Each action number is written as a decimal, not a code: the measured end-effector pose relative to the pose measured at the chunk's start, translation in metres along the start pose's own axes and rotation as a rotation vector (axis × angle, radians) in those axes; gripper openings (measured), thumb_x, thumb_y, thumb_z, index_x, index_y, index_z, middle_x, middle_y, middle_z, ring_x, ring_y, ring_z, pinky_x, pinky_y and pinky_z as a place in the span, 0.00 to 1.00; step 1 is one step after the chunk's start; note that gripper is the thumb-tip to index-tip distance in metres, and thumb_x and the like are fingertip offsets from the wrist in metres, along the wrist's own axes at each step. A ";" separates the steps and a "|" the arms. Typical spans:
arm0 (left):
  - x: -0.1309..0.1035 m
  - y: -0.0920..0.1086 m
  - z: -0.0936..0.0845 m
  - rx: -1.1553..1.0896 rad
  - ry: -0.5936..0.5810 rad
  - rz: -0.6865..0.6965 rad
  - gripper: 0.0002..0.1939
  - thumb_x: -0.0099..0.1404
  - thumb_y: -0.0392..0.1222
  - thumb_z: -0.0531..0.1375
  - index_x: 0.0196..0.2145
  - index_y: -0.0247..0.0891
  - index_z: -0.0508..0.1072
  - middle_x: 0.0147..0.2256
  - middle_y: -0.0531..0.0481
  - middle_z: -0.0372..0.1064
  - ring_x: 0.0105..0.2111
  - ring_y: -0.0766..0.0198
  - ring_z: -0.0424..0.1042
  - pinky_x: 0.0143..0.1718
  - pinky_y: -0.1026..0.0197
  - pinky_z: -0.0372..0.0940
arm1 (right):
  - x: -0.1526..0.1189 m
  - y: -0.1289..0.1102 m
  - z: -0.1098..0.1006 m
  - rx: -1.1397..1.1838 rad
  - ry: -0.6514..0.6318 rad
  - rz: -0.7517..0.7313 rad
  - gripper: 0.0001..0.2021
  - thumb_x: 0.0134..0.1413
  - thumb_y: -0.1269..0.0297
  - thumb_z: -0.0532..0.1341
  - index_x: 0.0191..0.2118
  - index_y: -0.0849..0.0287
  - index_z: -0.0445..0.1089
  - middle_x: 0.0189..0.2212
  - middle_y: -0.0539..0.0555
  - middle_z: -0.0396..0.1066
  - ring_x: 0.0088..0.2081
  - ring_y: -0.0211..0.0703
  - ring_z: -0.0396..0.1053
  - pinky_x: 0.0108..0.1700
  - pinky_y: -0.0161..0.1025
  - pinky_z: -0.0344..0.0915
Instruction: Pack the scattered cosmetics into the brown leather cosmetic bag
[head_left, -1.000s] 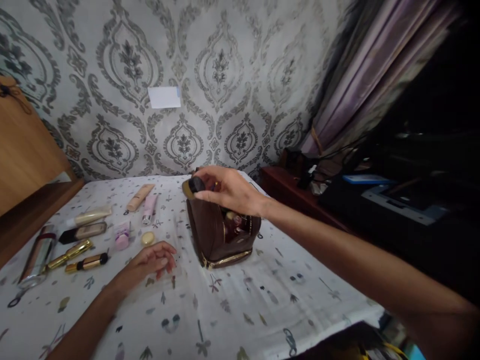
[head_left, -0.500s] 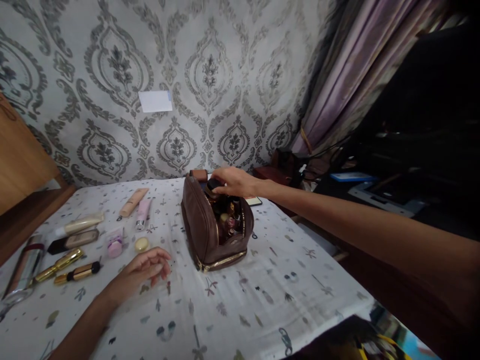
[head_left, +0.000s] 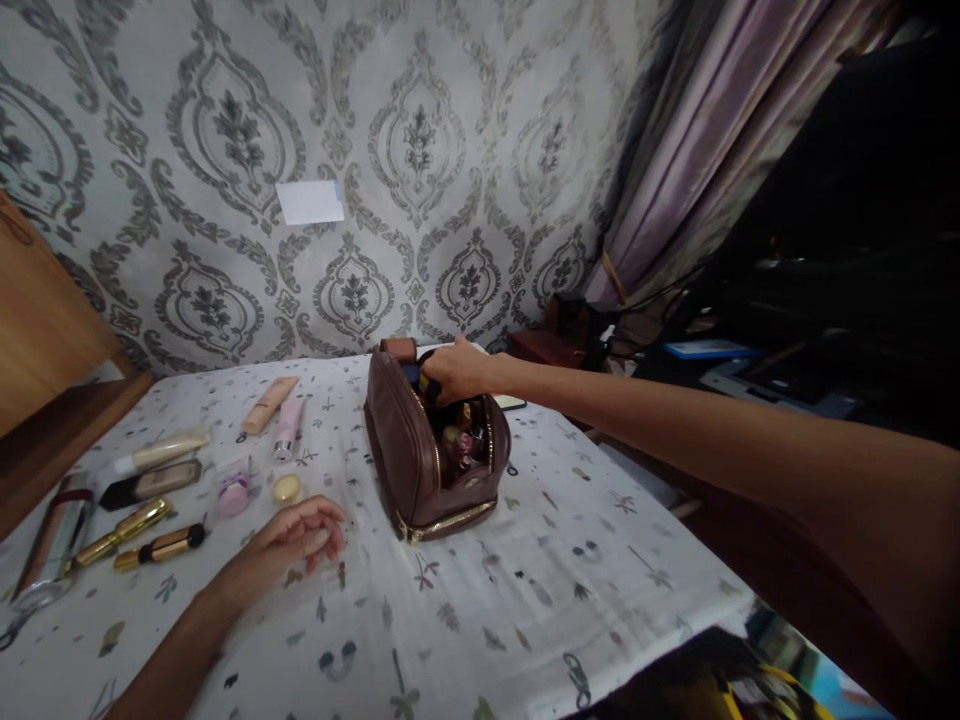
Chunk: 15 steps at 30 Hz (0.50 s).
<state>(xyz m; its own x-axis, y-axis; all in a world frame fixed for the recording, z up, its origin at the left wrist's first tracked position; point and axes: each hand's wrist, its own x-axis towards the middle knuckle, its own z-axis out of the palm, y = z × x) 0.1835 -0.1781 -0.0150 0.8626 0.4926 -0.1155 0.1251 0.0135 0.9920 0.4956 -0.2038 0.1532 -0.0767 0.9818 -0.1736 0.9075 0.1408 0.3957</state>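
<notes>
An unzipped brown bag (head_left: 401, 450) stands on the patterned white cloth, with several small items inside it. My right hand (head_left: 457, 370) reaches over its back edge, fingers bent down around a dark-capped item (head_left: 430, 388) in the opening. Left of the bag, my left hand (head_left: 304, 535) hovers low over the cloth, fingers loosely curved and apart, holding nothing. Just beyond it lies a round cream-coloured item (head_left: 286, 489). A small purple-and-pink tube (head_left: 234, 487) is further left.
Two tubes, one peach (head_left: 270, 404) and one pink (head_left: 289, 428), lie behind. Several cosmetics, including a gold tube (head_left: 124, 532), are at the left. A wooden cabinet (head_left: 52, 330) borders the left side; dark clutter and a curtain (head_left: 675, 160) are at the right.
My right hand has moved down and slightly left, deeper into the bag's opening with the dark-capped item. My left hand has barely moved.
</notes>
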 end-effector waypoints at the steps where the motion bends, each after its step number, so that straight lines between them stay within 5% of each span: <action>1: 0.000 0.000 0.000 0.004 0.003 -0.001 0.21 0.64 0.58 0.61 0.44 0.37 0.71 0.33 0.46 0.73 0.33 0.60 0.71 0.28 0.63 0.61 | 0.000 -0.001 -0.001 -0.001 -0.010 0.004 0.18 0.51 0.59 0.66 0.47 0.62 0.75 0.47 0.63 0.75 0.50 0.57 0.71 0.50 0.47 0.62; 15: 0.000 0.000 0.000 0.031 0.002 -0.021 0.21 0.64 0.57 0.61 0.44 0.38 0.72 0.33 0.46 0.73 0.33 0.60 0.71 0.29 0.63 0.61 | -0.002 -0.007 -0.011 0.050 -0.099 -0.032 0.19 0.47 0.62 0.69 0.47 0.59 0.75 0.47 0.61 0.75 0.49 0.57 0.71 0.50 0.49 0.63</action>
<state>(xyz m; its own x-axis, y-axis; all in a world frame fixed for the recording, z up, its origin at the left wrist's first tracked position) 0.1836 -0.1784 -0.0154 0.8587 0.4941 -0.1362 0.1584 -0.0030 0.9874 0.4849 -0.2049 0.1608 -0.0668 0.9592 -0.2748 0.9251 0.1627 0.3430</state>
